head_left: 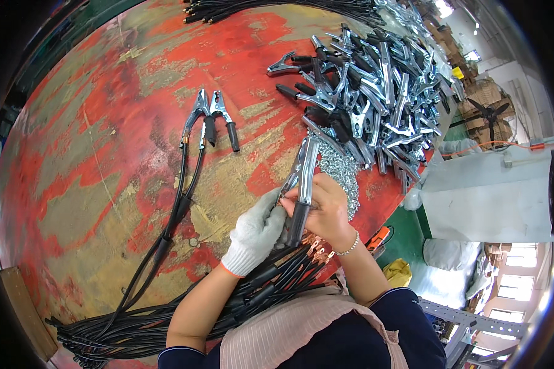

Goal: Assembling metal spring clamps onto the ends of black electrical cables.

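A silver battery clamp (309,166) with a black sleeve on one handle is held in front of me, its jaws pointing away. My left hand (254,235), in a white knit glove, closes on the clamp's left handle. My bare right hand (326,208) reaches behind the black sleeve, its fingertips pinched against the clamp beside the gloved fingers. Anything small between those fingertips is too hidden to make out. Copper cable lugs (316,247) lie just below my hands, at the ends of a black cable bundle (252,301).
Farther left, two clamps (210,117) lie attached to black cables (177,215). A large heap of loose clamps (375,92) covers the far right, beside a pile of small screws (345,175). More black cables (277,8) rest along the far edge of the worn red table (148,123).
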### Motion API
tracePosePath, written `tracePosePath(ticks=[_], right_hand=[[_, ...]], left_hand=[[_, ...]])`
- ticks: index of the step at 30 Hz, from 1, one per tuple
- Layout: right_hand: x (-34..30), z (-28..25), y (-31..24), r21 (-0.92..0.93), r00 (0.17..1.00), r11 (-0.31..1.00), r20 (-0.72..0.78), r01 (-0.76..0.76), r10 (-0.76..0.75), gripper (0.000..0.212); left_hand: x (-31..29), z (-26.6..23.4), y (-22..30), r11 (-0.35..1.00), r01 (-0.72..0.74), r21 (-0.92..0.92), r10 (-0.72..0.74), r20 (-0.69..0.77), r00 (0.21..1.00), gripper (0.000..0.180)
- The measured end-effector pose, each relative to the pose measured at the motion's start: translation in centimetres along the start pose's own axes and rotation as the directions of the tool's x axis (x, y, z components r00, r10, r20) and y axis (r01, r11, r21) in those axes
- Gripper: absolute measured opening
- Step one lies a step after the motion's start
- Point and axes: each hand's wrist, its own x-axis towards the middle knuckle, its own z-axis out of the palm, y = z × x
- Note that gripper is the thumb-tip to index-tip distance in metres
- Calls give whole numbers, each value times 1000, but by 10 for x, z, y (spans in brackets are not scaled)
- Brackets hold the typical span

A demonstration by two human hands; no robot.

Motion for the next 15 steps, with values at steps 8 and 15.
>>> tracePosePath(ticks=[8, 15], right_hand=[[-4, 4, 3, 53, 1000, 999, 5, 7, -7, 20], [-5, 5, -3, 98, 1000, 995, -13, -25, 27, 22]], left_hand=[[1, 0, -7, 1000, -29, 4, 29, -16, 999, 36], [-2, -2, -3, 999, 32, -40, -32, 4, 999, 37]])
